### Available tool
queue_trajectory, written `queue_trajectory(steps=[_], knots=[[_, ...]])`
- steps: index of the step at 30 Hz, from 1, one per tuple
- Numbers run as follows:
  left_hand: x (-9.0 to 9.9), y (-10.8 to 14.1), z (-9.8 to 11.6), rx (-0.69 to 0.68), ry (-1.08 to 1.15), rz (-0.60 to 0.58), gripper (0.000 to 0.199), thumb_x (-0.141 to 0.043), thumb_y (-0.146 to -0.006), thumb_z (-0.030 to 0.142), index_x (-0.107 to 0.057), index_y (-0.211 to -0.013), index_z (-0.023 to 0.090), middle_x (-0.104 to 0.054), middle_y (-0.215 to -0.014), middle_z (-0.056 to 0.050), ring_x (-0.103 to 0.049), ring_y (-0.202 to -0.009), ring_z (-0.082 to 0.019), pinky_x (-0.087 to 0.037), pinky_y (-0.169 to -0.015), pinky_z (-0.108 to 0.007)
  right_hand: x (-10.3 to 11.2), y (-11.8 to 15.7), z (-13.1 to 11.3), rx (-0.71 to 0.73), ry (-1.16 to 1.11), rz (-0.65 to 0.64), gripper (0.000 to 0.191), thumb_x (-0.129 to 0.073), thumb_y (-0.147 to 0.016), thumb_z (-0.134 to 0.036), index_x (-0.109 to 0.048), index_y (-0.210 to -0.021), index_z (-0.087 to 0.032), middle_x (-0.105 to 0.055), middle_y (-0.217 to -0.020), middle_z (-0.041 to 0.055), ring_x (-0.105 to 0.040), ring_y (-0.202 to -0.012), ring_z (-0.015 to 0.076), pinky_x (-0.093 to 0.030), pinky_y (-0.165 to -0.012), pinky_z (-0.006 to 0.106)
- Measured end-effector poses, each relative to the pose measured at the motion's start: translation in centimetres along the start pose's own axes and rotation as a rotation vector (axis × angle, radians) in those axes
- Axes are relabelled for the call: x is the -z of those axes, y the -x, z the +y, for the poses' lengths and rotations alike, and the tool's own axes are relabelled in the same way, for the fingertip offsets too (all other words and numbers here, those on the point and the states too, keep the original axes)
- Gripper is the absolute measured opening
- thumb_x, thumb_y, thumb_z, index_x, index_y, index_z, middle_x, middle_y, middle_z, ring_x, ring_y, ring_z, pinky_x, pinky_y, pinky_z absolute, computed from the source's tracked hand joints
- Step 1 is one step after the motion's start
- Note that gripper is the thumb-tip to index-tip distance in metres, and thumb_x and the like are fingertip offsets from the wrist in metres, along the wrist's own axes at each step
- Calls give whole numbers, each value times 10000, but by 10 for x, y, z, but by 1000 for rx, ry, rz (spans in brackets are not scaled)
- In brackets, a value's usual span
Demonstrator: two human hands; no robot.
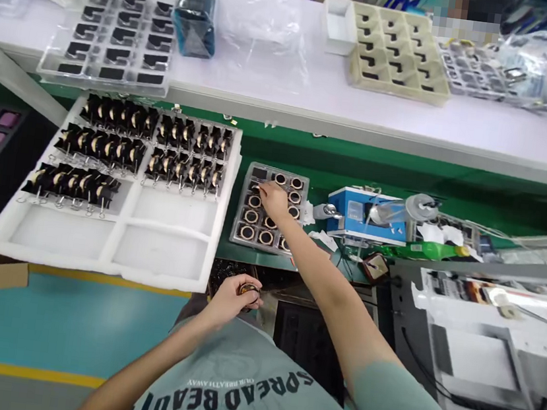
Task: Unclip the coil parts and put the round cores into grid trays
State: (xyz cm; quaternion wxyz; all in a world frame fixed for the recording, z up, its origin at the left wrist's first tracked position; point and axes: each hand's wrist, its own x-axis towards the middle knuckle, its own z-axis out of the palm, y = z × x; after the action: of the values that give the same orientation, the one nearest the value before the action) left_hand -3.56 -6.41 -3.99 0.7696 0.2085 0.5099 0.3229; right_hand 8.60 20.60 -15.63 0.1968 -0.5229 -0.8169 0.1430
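My left hand (233, 301) is close to my body, its fingers wrapped round a small round dark part with a gold-coloured ring (249, 288). My right hand (274, 200) reaches over a clear compartment tray (239, 217), fingertips pinched together at its upper left. Whether anything is between those fingertips cannot be made out. Several dark round pieces with pale rings (247, 232) sit in the tray's compartments, and my hand and forearm cover some. One compartment near the tray's upper left corner shows a flat dark piece (259, 173) without a ring.
Left of the tray, a white foam tray (124, 223) holds rows of black clipped parts (115, 112). A blue device (369, 217) and a green bottle (427, 250) stand right. On the shelf are a clear tray (104, 81), a cream tray (397, 90) and a wrapped black stack (197, 6).
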Motion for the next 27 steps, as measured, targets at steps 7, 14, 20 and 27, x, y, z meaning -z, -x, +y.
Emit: queue_trajectory(steps=[7,14,20,27], knots=[[13,8,16,-65,-224,-8,236,-718,-733,299,-691,-904,139,-646,-756,-27,-566,-659,-124,-443,-625,-254,-5,18,-5,64,59,-2,377,-419,-1032,-317,-759,-1113,-174,-706,-1122,122,-582,-1037,256,-456,-951,368],[16,11,34,-114,-307,-25,198,-740,-703,268,-685,-848,145,-633,-746,-21,-542,-658,-122,-435,-647,-258,-8,2,-20,-113,-14,30,301,-503,-930,-200,-795,-990,-164,-704,-1059,139,-557,-1076,296,-447,-964,427],[18,9,50,-230,-167,100,259,-784,-692,277,-724,-915,160,-670,-800,-36,-585,-733,-137,-459,-704,-264,15,10,-28,-301,-324,111,274,-603,-873,-297,-762,-1045,-154,-714,-1094,141,-592,-1072,287,-454,-993,455],[6,-18,75,-519,234,397,256,-820,-668,292,-718,-867,168,-678,-827,-25,-600,-780,-131,-479,-773,-260,73,131,-123,-411,-1219,159,399,-647,-877,-503,-657,-1167,-230,-719,-1043,70,-664,-889,196,-557,-770,344]])
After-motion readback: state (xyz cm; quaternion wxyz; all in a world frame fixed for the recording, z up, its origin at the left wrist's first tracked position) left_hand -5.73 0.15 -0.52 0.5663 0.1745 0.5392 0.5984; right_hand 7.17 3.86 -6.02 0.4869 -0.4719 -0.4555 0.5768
